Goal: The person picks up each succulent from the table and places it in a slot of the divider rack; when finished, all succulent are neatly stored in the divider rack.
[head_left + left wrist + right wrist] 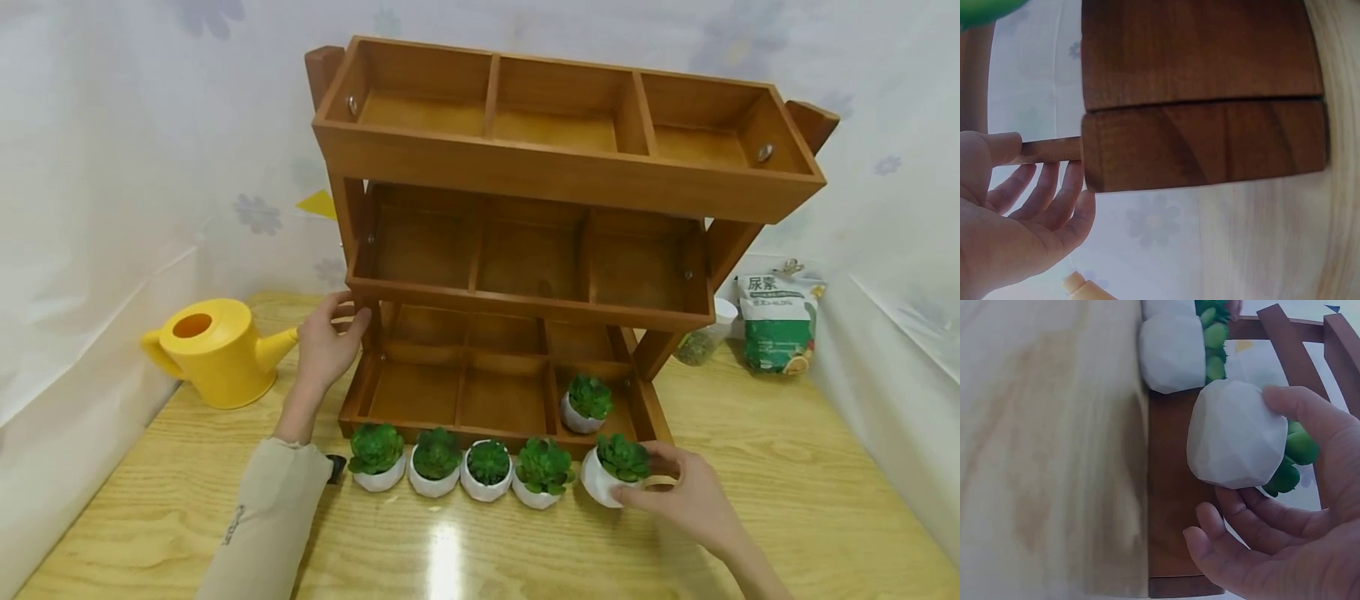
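Observation:
My right hand (693, 500) pinches a small potted succulent (622, 460) in a white faceted pot between thumb and fingers. In the right wrist view that white pot (1238, 434) is tilted and held off the table. My left hand (330, 342) grips the left upright of a brown wooden tiered shelf (525, 296), thumb on one side and fingers on the other. Several more potted succulents (437, 462) stand in a row before the shelf. Another succulent (587, 404) sits in the bottom tier's right front compartment.
A yellow watering can (217, 358) stands left of the shelf, its spout close to my left hand. Behind the shelf on the right are a clipped green-and-white bag (778, 325) and a clear cup (701, 337). White patterned sheeting (97, 208) encloses the table (757, 467).

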`<state>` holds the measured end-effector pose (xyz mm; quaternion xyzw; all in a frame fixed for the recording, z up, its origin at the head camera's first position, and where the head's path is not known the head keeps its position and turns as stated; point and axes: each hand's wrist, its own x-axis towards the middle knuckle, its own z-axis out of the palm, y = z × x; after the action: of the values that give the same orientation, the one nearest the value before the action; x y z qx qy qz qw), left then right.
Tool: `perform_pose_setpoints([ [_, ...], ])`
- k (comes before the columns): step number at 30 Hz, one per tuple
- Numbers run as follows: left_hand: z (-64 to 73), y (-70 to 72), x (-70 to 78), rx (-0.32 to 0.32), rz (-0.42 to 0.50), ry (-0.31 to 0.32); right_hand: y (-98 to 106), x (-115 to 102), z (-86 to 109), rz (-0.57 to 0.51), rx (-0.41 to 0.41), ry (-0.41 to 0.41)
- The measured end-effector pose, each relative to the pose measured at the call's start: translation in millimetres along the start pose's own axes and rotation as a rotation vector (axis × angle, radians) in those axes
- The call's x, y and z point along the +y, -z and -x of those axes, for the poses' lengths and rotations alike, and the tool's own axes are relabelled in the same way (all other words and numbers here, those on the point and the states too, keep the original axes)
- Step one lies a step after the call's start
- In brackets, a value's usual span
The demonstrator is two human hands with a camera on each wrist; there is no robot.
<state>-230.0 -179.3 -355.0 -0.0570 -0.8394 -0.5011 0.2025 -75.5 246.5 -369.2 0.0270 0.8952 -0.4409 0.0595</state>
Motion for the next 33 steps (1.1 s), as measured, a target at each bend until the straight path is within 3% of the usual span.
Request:
perform_pose_setpoints([
  [13, 0.7, 1.2, -2.2, 0.002, -0.007, 0.001, 15.6, -29.6, -4.8, -0.097, 0.022, 0.090],
  [21, 0.7, -2.6, 0.4, 0.015, 0.012, -0.008, 16.4, -45.6, -8.7, -0.070, 0.032, 0.121],
  [33, -0.8, -0.6, -0.6, 0.021, 0.002, -0.015, 11.8, -76.8, -36.0, -0.055, -0.015, 0.225],
])
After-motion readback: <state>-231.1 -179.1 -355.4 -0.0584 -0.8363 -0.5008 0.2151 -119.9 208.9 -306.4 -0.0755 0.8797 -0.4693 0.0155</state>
